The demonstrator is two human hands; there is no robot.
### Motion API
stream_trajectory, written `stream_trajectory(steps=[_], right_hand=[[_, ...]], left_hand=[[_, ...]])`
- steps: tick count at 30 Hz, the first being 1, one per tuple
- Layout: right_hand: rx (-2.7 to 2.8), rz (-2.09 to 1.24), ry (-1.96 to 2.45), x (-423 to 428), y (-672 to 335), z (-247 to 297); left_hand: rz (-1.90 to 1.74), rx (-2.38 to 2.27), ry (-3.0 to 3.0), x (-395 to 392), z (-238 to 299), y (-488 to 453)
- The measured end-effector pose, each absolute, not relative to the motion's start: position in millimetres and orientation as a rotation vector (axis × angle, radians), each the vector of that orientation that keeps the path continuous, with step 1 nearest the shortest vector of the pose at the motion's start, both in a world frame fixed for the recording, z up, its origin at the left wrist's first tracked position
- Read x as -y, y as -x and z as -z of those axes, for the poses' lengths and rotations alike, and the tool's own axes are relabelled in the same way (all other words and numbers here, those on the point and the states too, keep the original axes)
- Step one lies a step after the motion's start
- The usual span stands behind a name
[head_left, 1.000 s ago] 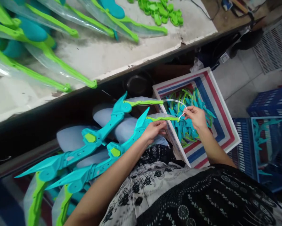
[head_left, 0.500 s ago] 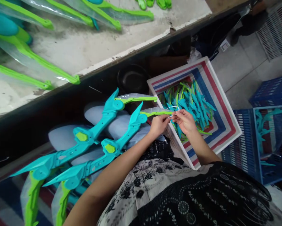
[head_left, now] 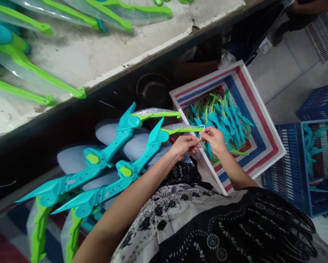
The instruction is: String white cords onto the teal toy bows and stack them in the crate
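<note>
Turquoise bow [head_left: 133,167] across lap [head_left: 109,134], second bow [head_left: 105,155] alongside. Floor [head_left: 287,84]: grey tile. Worktable [head_left: 70,62]: pale top stained, edge chipped. White crate [head_left: 262,106], striped lining, holds turquoise-green pieces [head_left: 220,122]; blue crate [head_left: 287,168] beyond. Left hand [head_left: 183,147], right hand [head_left: 214,140]: fingertips close together, pinching white cord [head_left: 203,126] at bow's green tip [head_left: 195,129].

White bin [head_left: 263,128]: heaped parts [head_left: 221,120] overlap, lower ones hidden. At bin's left rim, left hand [head_left: 183,145] and right hand [head_left: 213,140] cover bits of white cord [head_left: 203,127]; its looping too small to tell. Left of bin, nearer teal bow [head_left: 153,142]: lower green limb [head_left: 74,233] cut by bottom edge. Dark round thing [head_left: 154,89] just left of bin, too shadowed. Right of bin, blue crate [head_left: 305,171] cut by right edge.
</note>
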State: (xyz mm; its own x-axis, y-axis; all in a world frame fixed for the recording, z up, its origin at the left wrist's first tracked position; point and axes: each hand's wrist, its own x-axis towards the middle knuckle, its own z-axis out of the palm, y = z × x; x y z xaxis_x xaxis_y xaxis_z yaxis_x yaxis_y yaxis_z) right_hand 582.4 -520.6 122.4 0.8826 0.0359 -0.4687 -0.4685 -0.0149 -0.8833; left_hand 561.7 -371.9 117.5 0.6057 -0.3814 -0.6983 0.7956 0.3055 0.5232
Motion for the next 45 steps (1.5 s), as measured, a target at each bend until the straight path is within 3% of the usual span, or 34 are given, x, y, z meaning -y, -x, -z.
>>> stream_trajectory(steps=[5,9,16,32,45], right_hand=[[-0.373,-0.557,1.471,527,-584,-123],[-0.336,-0.594,1.53,535,-581,-118],[-0.3,-0.191,2.003,563,-582,-104],[0.257,-0.02,2.48,559,-580,-84],[-0.183,-0.365,1.986,556,-595,-85]], left_hand=[[0.55,-0.369,-1.318,378,-110,-564],[0.583,-0.297,-1.37,383,-104,-563],[0.786,-0.653,-1.049,393,-88,-560],[0.751,-0.623,-0.913,405,-63,-573],[0.723,-0.498,-0.873,413,-42,-581]])
